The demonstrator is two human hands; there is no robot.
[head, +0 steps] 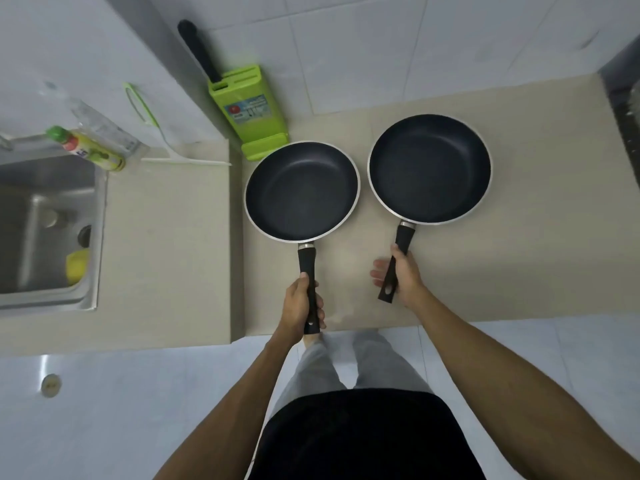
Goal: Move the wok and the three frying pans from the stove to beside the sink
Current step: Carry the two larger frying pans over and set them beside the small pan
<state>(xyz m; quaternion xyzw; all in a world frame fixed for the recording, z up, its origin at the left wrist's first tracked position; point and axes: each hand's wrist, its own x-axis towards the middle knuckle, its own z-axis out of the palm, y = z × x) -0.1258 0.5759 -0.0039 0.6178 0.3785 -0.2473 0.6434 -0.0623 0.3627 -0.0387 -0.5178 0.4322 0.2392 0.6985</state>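
The left hand [303, 303] is clenched round the handle of the left frying pan [302, 191], which sits at eleven o'clock from centre, just beside the green knife block [250, 114]; the right hand [398, 273] lies half-open against the handle of the right frying pan [429, 168] at one o'clock, fingers spread, not clamped; both pans appear to be over the beige counter [166, 254]; the sink [48, 230] lies at nine o'clock. Judged step: setting two pans down; next, freeing both handles and going for the remaining cookware, unseen here.
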